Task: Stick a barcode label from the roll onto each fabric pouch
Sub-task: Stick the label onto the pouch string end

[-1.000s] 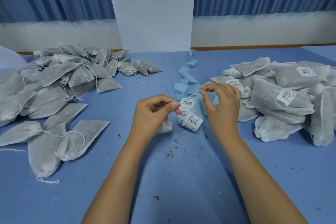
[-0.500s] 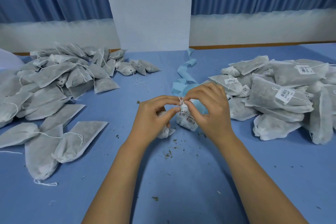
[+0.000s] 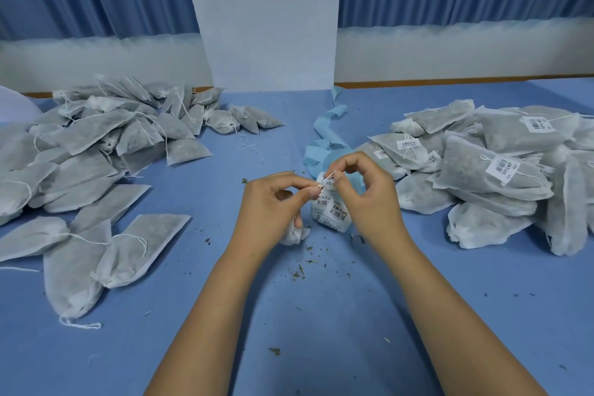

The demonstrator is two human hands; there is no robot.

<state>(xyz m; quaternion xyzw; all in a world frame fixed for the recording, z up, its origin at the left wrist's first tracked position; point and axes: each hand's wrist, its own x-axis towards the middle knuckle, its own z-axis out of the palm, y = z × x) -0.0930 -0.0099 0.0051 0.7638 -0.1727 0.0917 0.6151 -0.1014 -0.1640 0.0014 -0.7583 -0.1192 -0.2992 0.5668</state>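
The left hand (image 3: 270, 206) and right hand (image 3: 369, 199) both pinch one label (image 3: 328, 183). The pouch (image 3: 294, 235) pokes out under the left hand, just below it.

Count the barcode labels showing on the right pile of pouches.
5 barcode labels: one on the far pouch, one on the big front pouch, three near the left edge of the pile. Others may be hidden.

2 bare hands, 2 bare forearms

The left hand (image 3: 273, 206) and right hand (image 3: 369, 199) are uncovered, and both forearms (image 3: 205, 315) run bare to the bottom edge of the view; the few fingernails that show are short.
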